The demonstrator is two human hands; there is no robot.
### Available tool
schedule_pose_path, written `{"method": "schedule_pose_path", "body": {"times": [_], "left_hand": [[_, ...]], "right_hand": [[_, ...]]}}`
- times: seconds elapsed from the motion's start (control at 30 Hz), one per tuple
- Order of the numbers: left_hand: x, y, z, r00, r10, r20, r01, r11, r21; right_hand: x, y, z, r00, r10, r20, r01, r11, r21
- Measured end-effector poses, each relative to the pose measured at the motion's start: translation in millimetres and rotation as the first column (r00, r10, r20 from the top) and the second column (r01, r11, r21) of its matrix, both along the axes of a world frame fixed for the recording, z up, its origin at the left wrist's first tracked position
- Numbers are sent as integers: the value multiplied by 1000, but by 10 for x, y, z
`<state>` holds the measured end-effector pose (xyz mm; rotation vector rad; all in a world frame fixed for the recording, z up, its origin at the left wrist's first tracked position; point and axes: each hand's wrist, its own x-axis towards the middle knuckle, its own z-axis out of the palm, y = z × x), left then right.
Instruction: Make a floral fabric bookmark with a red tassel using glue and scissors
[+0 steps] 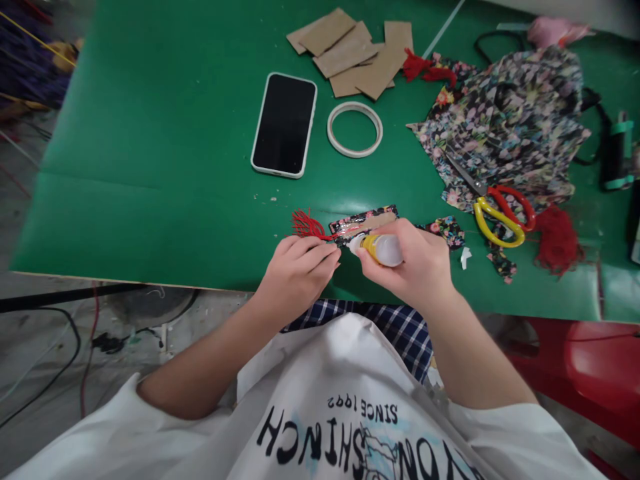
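Observation:
A small cardboard strip edged with dark floral fabric (373, 220) lies near the table's front edge. Red tassel threads (309, 225) stick out from its left end. My left hand (300, 270) is closed at that end, fingers pressed together on the strip beside the tassel. In my right hand (413, 263) is a small clear glue bottle with a yellow label (383, 249), tilted with its nozzle pointing left at the strip's lower left part. The nozzle tip is partly hidden by my fingers. Something shiny shows on the strip's surface.
On the green table (165, 133) are a phone (285, 125), a tape roll (333, 130) and cardboard pieces (345, 60). To the right lie floral fabric (525, 113), scissors with red and yellow handles (499, 220), red thread (557, 240) and fabric scraps (447, 231). A red stool (605, 367) stands below.

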<state>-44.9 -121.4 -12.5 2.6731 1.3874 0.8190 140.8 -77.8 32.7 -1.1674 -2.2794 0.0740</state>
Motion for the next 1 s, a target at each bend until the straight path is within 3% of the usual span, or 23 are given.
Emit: {"method": "schedule_pose_path", "body": {"times": [0.17,0.47,0.63,0.8,0.9,1.0], "left_hand": [[10,11,13,1000,2,-19,-2,1000,-13],[3,-4,-18,999,26,-35,-26,1000,4],[8,1,-18,1000,21,-12,-21,1000,-14],[12,9,-17,1000,24,-1,-24,999,-33],[8,8,-15,1000,21,4,-21,999,-50],[3,5,-15,1000,18,15,-17,998,-57]], "right_hand": [[-1,12,10,994,103,25,-103,995,16],[70,2,-20,994,106,2,-106,994,26],[103,15,-54,986,-82,-146,57,984,-166],[158,44,-137,904,-317,-286,169,880,-443],[206,52,-173,872,-380,-310,198,851,-485],[226,28,-150,875,-393,-282,253,869,-425]]}}
